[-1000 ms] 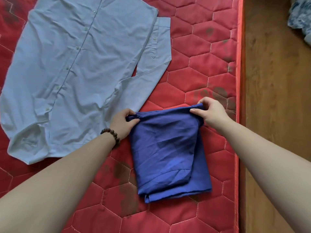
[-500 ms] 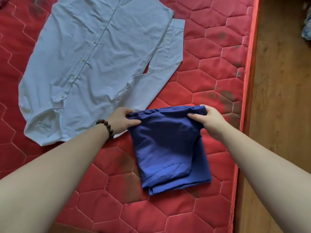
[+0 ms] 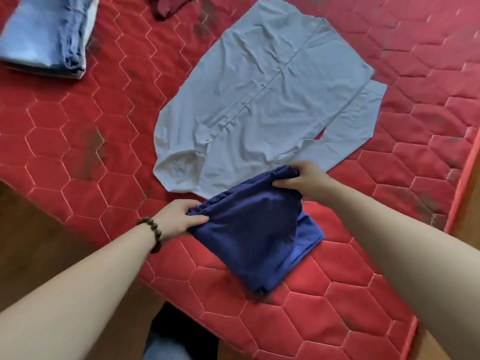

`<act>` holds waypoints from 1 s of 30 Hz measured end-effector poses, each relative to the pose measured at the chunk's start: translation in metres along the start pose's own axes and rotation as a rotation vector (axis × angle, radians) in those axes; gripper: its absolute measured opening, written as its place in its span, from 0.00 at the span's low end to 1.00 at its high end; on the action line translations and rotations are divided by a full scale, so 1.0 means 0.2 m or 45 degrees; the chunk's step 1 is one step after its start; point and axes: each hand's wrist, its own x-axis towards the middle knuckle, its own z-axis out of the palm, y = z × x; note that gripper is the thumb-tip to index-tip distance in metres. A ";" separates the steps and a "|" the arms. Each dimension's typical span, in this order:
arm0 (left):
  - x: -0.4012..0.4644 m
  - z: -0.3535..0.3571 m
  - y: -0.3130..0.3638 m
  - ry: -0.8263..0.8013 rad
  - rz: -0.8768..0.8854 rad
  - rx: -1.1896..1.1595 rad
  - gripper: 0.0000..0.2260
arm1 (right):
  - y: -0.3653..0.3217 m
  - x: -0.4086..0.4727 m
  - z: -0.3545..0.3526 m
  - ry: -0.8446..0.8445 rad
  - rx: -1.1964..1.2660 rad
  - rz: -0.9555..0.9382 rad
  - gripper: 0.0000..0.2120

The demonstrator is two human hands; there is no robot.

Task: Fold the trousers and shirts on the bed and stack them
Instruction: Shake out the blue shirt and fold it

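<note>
Red quilted bedding with a stitched hexagon pattern covers the bed [image 3: 85,193], whose near corner juts over a brown wooden floor [image 3: 39,237]. Nearest on it lies the folded dark blue trousers [image 3: 254,229], a soft, thin bundle of several layers with its far edge raised off the quilt. The left hand [image 3: 179,219], a beaded bracelet [image 3: 153,236] on its wrist, pinches the bundle's left corner with curled fingers, and the right hand [image 3: 304,178] grips the far right corner the same way. Such cloth looks light and limp; I judge it will sag and unfold if held by one layer only, so the hold should catch all layers at both corners. Just beyond, touching the trousers' far edge, a pale blue button shirt [image 3: 262,105] lies spread flat, unfolded. Farther left sits a folded stack of light blue garments [image 3: 44,37], well apart, and a dark red cloth [image 3: 168,6] at the top edge.
</note>
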 end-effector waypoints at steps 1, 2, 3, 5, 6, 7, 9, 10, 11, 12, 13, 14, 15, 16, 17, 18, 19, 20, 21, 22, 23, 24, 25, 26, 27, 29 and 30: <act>-0.02 -0.06 -0.07 0.016 -0.030 -0.081 0.04 | -0.05 0.07 0.08 -0.020 -0.063 -0.008 0.06; -0.03 -0.12 -0.14 0.032 -0.058 -0.144 0.05 | -0.10 0.14 0.16 -0.040 -0.119 -0.008 0.06; -0.03 -0.19 -0.22 0.055 -0.067 -0.177 0.05 | -0.16 0.21 0.25 -0.063 -0.161 -0.006 0.06; -0.04 -0.34 -0.36 0.110 -0.065 -0.224 0.04 | -0.27 0.37 0.42 -0.106 -0.230 0.006 0.05; -0.04 -0.42 -0.42 0.145 -0.067 -0.261 0.04 | -0.32 0.44 0.51 -0.129 -0.252 0.011 0.05; -0.04 -0.50 -0.48 0.187 -0.067 -0.304 0.04 | -0.38 0.51 0.60 -0.148 -0.245 0.006 0.06; -0.03 -0.66 -0.61 0.292 -0.077 -0.428 0.03 | -0.49 0.65 0.78 -0.155 -0.225 -0.012 0.07; -0.02 -0.74 -0.67 0.351 -0.087 -0.512 0.04 | -0.54 0.72 0.87 -0.151 -0.235 -0.013 0.06; -0.01 -0.83 -0.73 0.405 -0.091 -0.581 0.04 | -0.59 0.78 0.96 -0.151 -0.247 -0.018 0.05; 0.01 -0.92 -0.78 0.450 -0.085 -0.618 0.04 | -0.65 0.84 1.05 -0.156 -0.256 -0.023 0.06; 0.01 -1.01 -0.83 0.485 -0.072 -0.632 0.04 | -0.70 0.90 1.14 -0.168 -0.252 -0.032 0.06; 0.02 -1.10 -0.88 0.519 -0.060 -0.634 0.04 | -0.75 0.96 1.22 -0.184 -0.250 -0.045 0.07; 0.03 -1.19 -0.92 0.559 -0.053 -0.633 0.04 | -0.80 1.02 1.30 -0.202 -0.264 -0.067 0.07; 0.04 -1.27 -0.95 0.605 -0.044 -0.616 0.04 | -0.86 1.09 1.37 -0.213 -0.299 -0.094 0.07; 0.06 -1.35 -0.99 0.650 -0.031 -0.589 0.05 | -0.91 1.16 1.44 -0.213 -0.335 -0.118 0.07; 0.08 -1.43 -1.02 0.695 -0.021 -0.554 0.05 | -0.95 1.23 1.51 -0.200 -0.352 -0.139 0.06; 0.11 -1.50 -1.05 0.740 -0.016 -0.512 0.04 | -0.99 1.30 1.56 -0.179 -0.375 -0.163 0.06; 0.13 -1.55 -1.08 0.789 -0.014 -0.473 0.03 | -1.02 1.37 1.62 -0.147 -0.414 -0.194 0.06; 0.16 -1.61 -1.10 0.841 -0.021 -0.444 0.04 | -1.06 1.43 1.67 -0.122 -0.468 -0.216 0.09; 0.19 -1.63 -1.11 0.880 -0.031 -0.427 0.06 | -1.07 1.48 1.69 -0.111 -0.498 -0.206 0.15; 0.21 -1.65 -1.11 0.908 -0.043 -0.423 0.09 | -1.07 1.51 1.72 -0.125 -0.502 -0.169 0.20; 0.23 -1.66 -1.12 0.925 -0.056 -0.408 0.12 | -1.06 1.54 1.74 -0.150 -0.506 -0.124 0.25; 0.24 -1.67 -1.13 0.934 -0.066 -0.369 0.13 | -1.05 1.56 1.75 -0.161 -0.555 -0.101 0.28; 0.25 -1.67 -1.13 0.938 -0.078 -0.311 0.13 | -1.03 1.57 1.76 -0.151 -0.646 -0.113 0.28; 0.27 -1.68 -1.14 0.942 -0.088 -0.280 0.13 | -1.02 1.59 1.77 -0.116 -0.720 -0.138 0.25; 0.27 -1.70 -1.14 0.955 -0.067 -0.333 0.12 | -1.03 1.61 1.79 0.001 -0.706 -0.195 0.19; 0.27 -1.71 -1.13 0.986 -0.058 -0.370 0.12 | -1.05 1.63 1.80 0.050 -0.674 -0.235 0.17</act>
